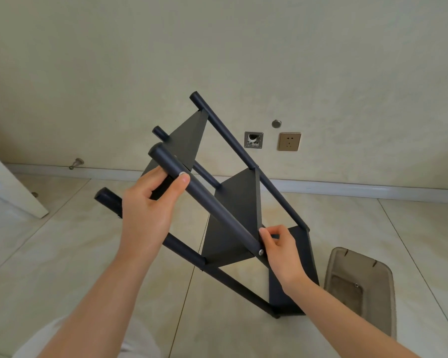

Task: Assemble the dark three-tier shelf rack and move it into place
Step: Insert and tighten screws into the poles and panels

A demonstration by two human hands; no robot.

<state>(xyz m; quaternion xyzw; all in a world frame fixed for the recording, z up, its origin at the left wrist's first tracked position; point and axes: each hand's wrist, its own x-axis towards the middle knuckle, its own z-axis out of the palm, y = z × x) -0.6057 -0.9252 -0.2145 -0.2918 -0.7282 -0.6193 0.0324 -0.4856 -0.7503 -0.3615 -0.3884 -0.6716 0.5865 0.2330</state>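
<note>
- Shelf rack (237,215): 3 dark panels between 4 round posts, held tilted, its foot end on the floor (62,254) and its top end raised toward the wall. It is probably rigid metal and moderately light. The painted tubes look smooth and may slip, so grip the posts close to a panel joint rather than the thin panel edges.
- Door (13,187): its white edge stands at the left, near the rack's top end, and could be struck if the rack swings that way.
- Beige plastic tray (365,285): it lies on the floor just beside the rack's foot and is the nearest obstacle to setting the rack upright.
- Left hand (145,213): fingers and thumb are wrapped around the upper part of the near post (217,210).
- Right hand (279,251): thumb and forefinger pinch the same post at its lower joint.
- Wall socket (289,141) and open wall box (253,139): both sit behind the rack, well apart from it.
- Screw head (261,252): bright, just below the right fingertips. Whether it is tight cannot be told.
</note>
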